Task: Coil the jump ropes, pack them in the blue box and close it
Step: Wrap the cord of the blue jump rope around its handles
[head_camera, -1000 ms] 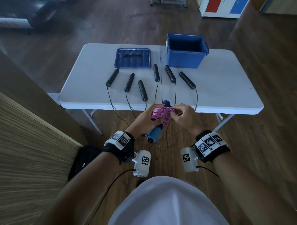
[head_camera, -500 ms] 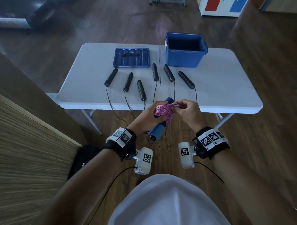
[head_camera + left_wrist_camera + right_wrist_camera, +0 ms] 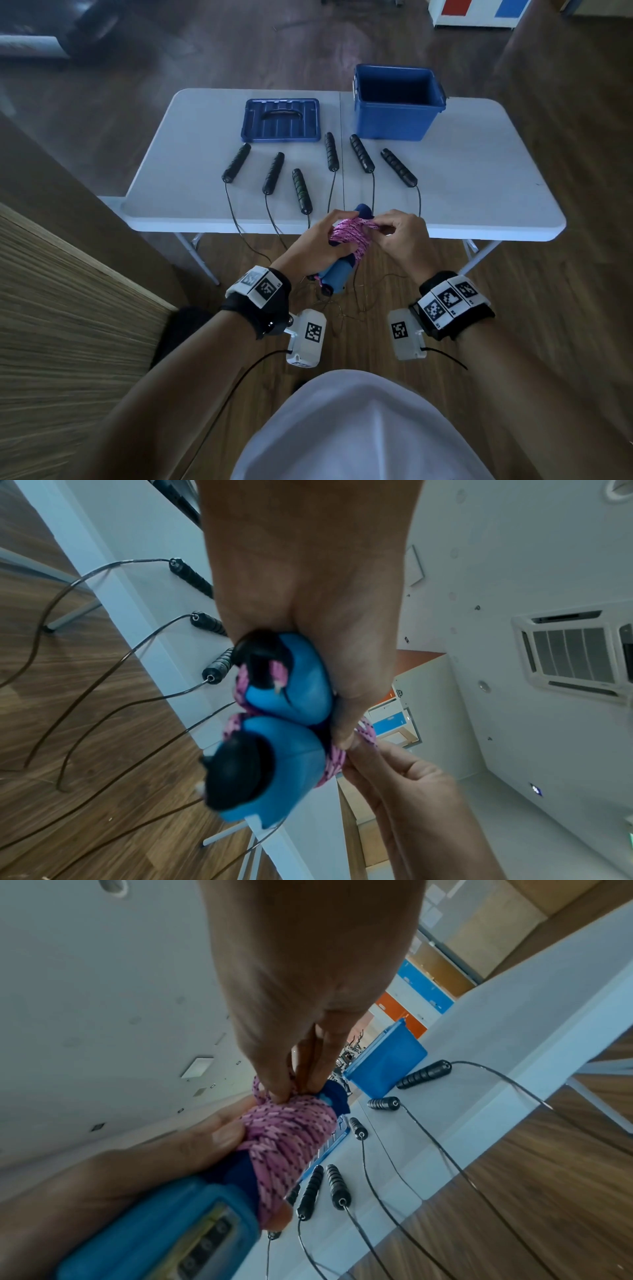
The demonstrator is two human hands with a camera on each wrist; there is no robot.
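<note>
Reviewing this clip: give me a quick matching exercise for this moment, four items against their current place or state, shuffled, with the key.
Items
1. pink rope
2. blue box
3. blue lid
4. black handles

States
A. flat on the table, left of the box
B. open, on the table's far side
C. wound around the blue handles, which the left hand grips, its end pinched by the right hand
D. lying on the table, cords hanging over the near edge

Pairs: 1-C, 2-B, 3-A, 4-D
</note>
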